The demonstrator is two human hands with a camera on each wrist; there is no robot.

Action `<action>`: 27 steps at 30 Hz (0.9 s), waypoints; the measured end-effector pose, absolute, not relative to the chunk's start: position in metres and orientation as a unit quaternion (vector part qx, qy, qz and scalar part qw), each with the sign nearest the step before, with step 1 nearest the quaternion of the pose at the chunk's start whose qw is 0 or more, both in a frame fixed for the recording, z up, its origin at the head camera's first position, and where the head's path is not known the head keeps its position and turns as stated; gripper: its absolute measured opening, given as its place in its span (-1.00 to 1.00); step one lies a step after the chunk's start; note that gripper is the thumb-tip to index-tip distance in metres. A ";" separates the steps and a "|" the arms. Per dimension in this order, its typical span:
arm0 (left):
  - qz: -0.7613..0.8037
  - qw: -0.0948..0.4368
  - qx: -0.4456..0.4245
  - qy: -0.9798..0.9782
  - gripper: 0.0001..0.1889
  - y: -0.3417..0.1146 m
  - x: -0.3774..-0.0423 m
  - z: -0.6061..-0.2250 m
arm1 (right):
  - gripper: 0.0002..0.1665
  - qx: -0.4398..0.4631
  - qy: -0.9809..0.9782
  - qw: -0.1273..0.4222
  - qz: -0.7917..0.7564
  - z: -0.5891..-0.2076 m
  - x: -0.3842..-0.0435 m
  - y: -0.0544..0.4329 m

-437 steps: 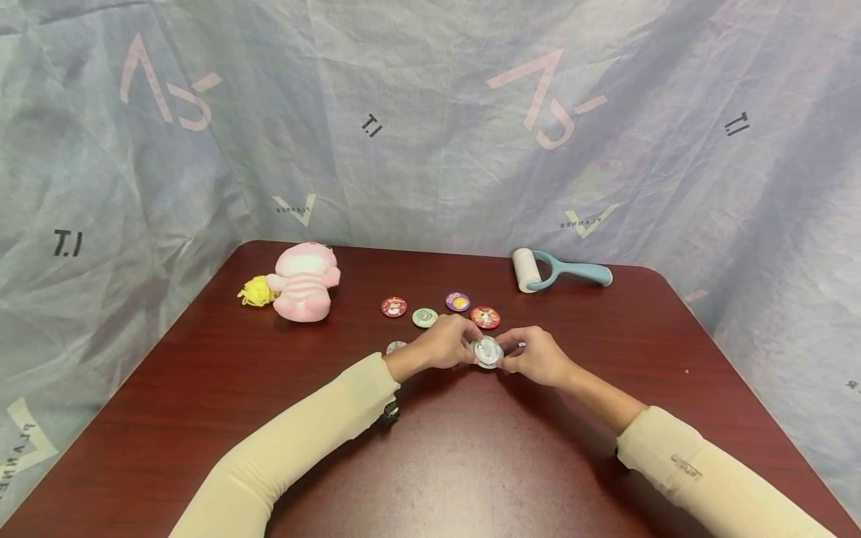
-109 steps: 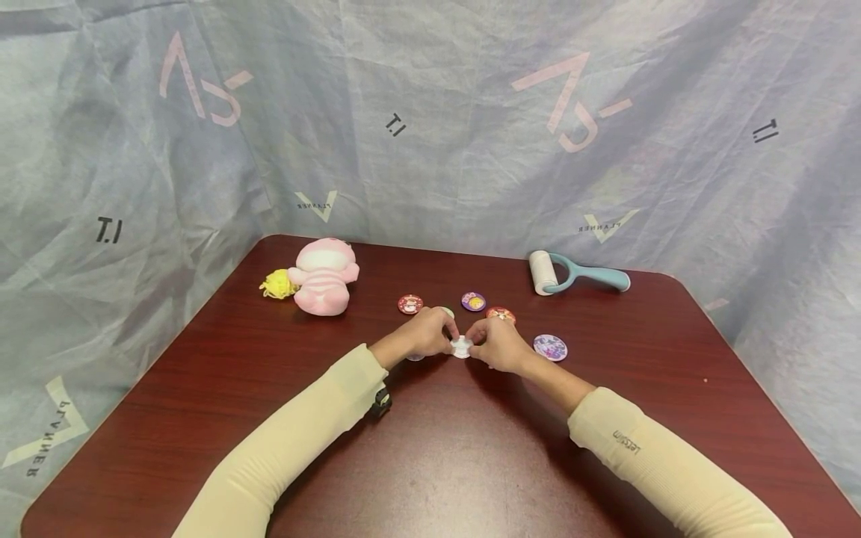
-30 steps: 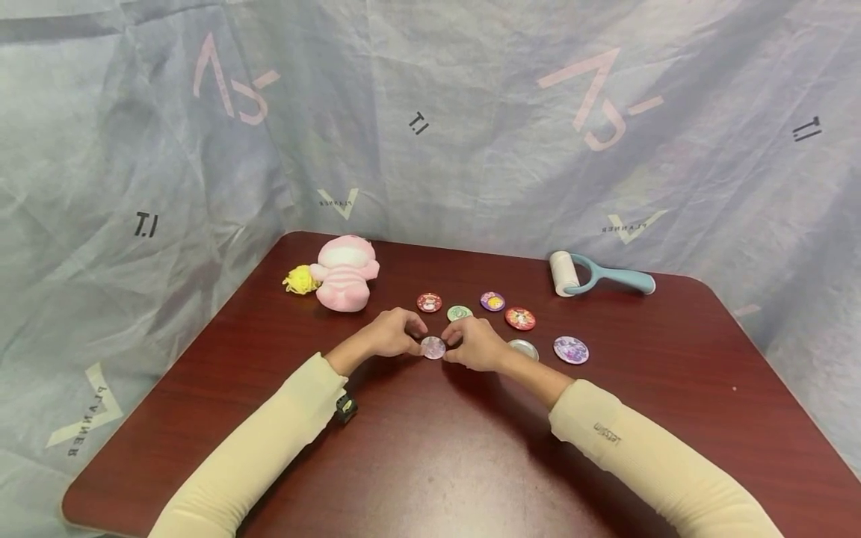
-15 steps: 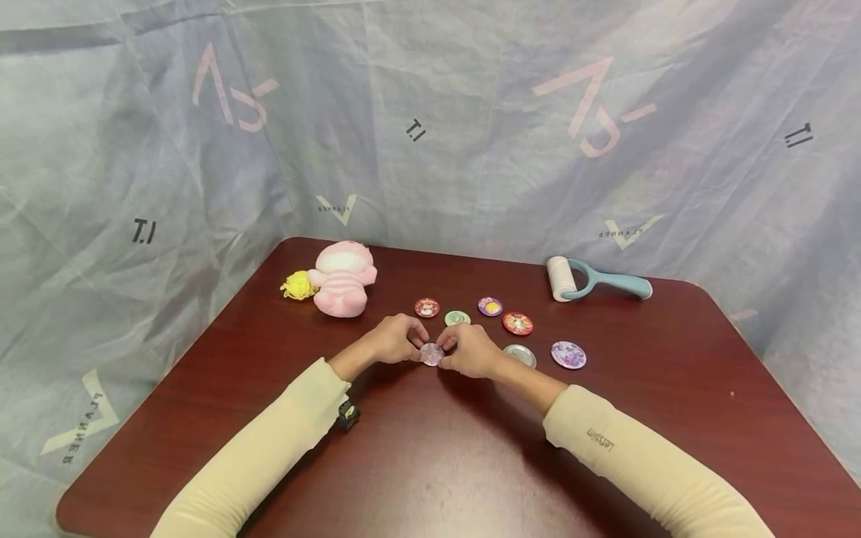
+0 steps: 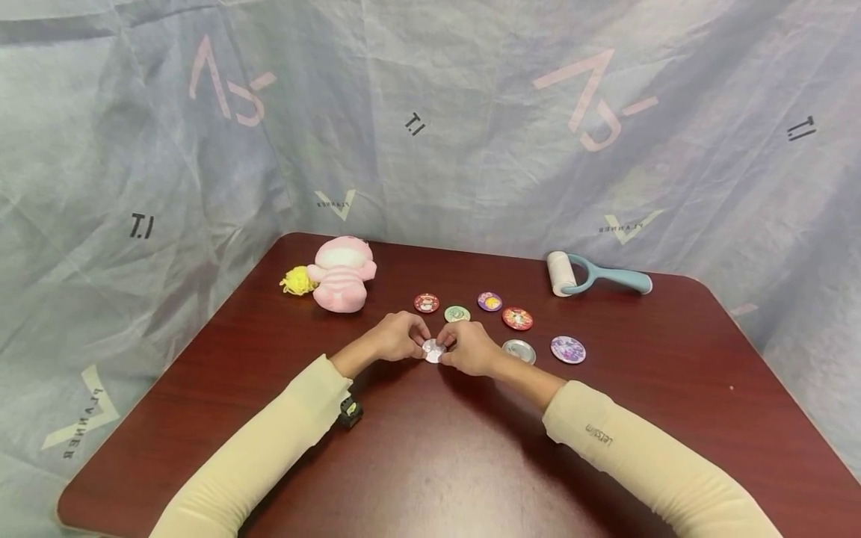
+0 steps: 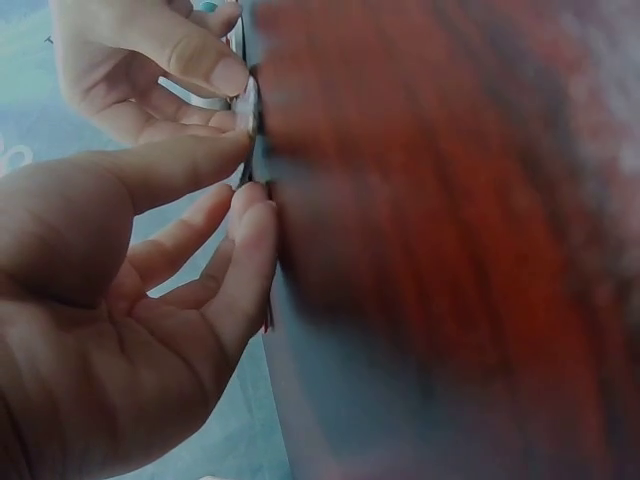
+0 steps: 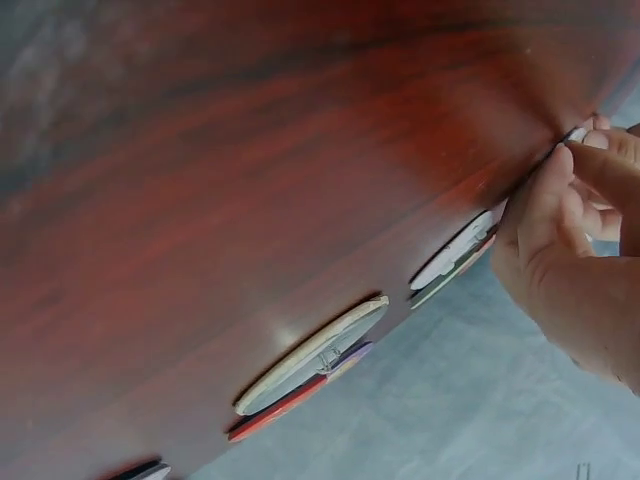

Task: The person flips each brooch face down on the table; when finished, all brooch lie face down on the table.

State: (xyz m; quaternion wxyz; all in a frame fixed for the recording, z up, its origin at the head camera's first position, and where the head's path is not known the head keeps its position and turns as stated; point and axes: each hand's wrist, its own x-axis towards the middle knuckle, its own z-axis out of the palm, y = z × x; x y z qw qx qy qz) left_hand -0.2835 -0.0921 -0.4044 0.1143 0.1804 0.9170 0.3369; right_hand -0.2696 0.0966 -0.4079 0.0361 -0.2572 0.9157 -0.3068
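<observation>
A small, pale round badge is held near the middle of the table. My left hand pinches its left edge and my right hand its right edge. In the left wrist view the badge shows edge-on between the fingertips of both hands. Right of my right hand lies a silver-backed badge, its pin visible in the right wrist view. A purple-patterned badge lies farther right. Closer to my right hand, the right wrist view shows a flat white piece, which the head view hides.
Behind my hands lie red, green, purple-and-yellow and red-orange badges. A pink plush toy with a yellow tuft sits back left. A blue-handled lint roller lies back right. Grey cloth hangs behind.
Earlier my hands held a clear-rimmed round piece, then a white piece. The purple-patterned and silver-backed badges now lie at right. Over the last second, both hands have closed in on the small badge.
</observation>
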 end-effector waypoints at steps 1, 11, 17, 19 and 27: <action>0.343 0.116 0.181 0.915 -0.77 -0.092 -0.283 -0.404 | -0.79 -0.255 0.913 0.044 -0.316 -0.408 -0.270 0.097; 0.393 0.132 0.184 0.891 -0.79 -0.095 -0.280 -0.406 | -0.82 -0.225 0.878 0.107 -0.409 -0.410 -0.271 0.099; 0.414 0.129 0.178 0.883 -0.80 -0.095 -0.280 -0.407 | -0.81 -0.218 0.872 0.108 -0.425 -0.409 -0.269 0.097; 0.422 0.118 0.181 0.881 -0.81 -0.094 -0.280 -0.407 | -0.81 -0.214 0.868 0.104 -0.436 -0.408 -0.269 0.098; 0.413 0.085 0.208 0.883 -0.87 -0.095 -0.280 -0.405 | -0.83 -0.209 0.857 0.090 -0.462 -0.402 -0.268 0.099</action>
